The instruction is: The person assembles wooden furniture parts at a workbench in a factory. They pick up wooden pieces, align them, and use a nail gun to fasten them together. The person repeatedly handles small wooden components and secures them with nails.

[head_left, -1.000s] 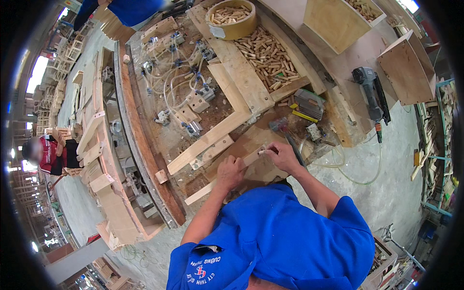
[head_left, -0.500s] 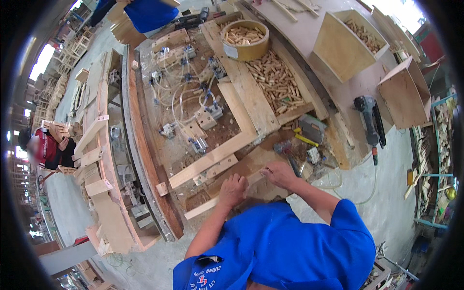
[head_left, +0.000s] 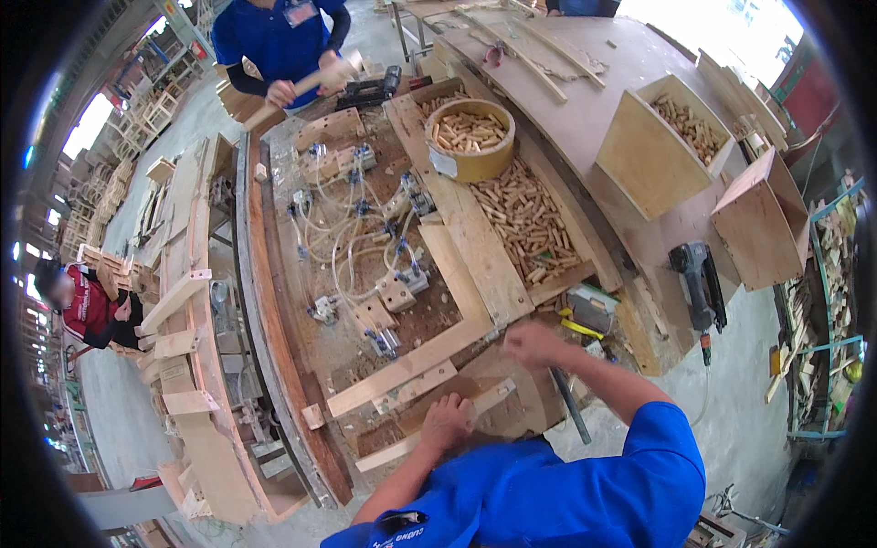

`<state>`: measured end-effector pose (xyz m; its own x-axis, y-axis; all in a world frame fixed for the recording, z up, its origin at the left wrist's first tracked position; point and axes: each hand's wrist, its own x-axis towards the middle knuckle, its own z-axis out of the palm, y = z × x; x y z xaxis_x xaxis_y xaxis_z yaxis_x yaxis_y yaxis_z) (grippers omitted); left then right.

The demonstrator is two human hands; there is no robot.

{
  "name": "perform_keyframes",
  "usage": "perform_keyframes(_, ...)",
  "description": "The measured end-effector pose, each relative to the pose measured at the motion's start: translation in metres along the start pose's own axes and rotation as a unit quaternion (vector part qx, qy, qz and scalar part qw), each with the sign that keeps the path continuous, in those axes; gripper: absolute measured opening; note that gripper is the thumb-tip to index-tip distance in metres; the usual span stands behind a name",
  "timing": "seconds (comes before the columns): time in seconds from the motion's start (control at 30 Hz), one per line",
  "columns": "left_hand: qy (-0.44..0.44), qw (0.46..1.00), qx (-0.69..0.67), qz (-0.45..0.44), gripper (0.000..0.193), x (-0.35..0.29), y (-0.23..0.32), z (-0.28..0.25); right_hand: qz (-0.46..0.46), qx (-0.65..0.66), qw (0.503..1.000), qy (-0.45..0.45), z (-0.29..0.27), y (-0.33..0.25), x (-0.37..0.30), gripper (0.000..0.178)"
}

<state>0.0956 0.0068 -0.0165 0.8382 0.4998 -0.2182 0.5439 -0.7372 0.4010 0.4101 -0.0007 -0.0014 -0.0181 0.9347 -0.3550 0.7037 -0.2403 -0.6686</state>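
Note:
My left hand (head_left: pixel 448 422) is closed over a pale narrow wooden strip (head_left: pixel 388 454), holding it down at the near edge of the workbench. The strip's far right end (head_left: pixel 498 395) shows past my fingers. My right hand (head_left: pixel 534 347), slightly blurred, is raised above the bench in a fist. A dark rod-like tool handle (head_left: pixel 570 408) slants down from its heel; the tool's head is hidden. Just beyond the strip lies an L-shaped wooden frame piece (head_left: pixel 402 370), beside a drilled wooden block (head_left: pixel 416 387).
Clamps with clear hoses (head_left: pixel 352 237) cover the bench's middle. Wooden dowels (head_left: pixel 525 219) fill a trough, beneath a round tub (head_left: pixel 470 169) of dowels. A nail gun (head_left: pixel 699 283) lies at right, near a yellow knife (head_left: pixel 580 327). Across the bench, a co-worker (head_left: pixel 274 46) holds wood.
My right hand has left the strip and closed around the dark handle. The left still holds the strip. The view has tilted, bringing more of the co-worker into sight.

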Motion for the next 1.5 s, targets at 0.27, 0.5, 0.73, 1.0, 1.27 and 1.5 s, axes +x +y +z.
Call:
perform_keyframes(0.27,0.022,0.999,-0.033,-0.002,0.03,0.004,0.0,-0.009,-0.036,-0.119,0.915,0.384,-0.252,-0.038,0.211,0.021)
perform_keyframes(0.5,0.038,0.998,-0.051,-0.013,0.024,0.004,-0.003,-0.005,0.066,-0.287,0.907,0.301,-0.274,-0.041,0.308,0.02)
perform_keyframes(0.73,0.016,0.997,-0.063,-0.029,0.028,0.007,-0.005,-0.001,0.093,-0.256,0.919,0.286,-0.287,-0.033,0.32,0.043)
perform_keyframes(1.0,-0.017,0.997,-0.062,-0.043,0.037,0.006,-0.006,0.005,0.084,-0.332,0.904,0.256,-0.287,-0.037,0.327,0.038)
perform_keyframes(1.27,0.037,0.999,-0.037,-0.014,0.023,0.004,-0.006,0.006,-0.037,-0.084,0.891,0.445,-0.259,-0.023,0.259,0.022)
perform_keyframes(1.5,0.087,0.995,-0.039,-0.006,0.031,0.002,-0.001,0.024,0.125,0.202,0.887,0.396,-0.075,0.039,-0.039,0.021)
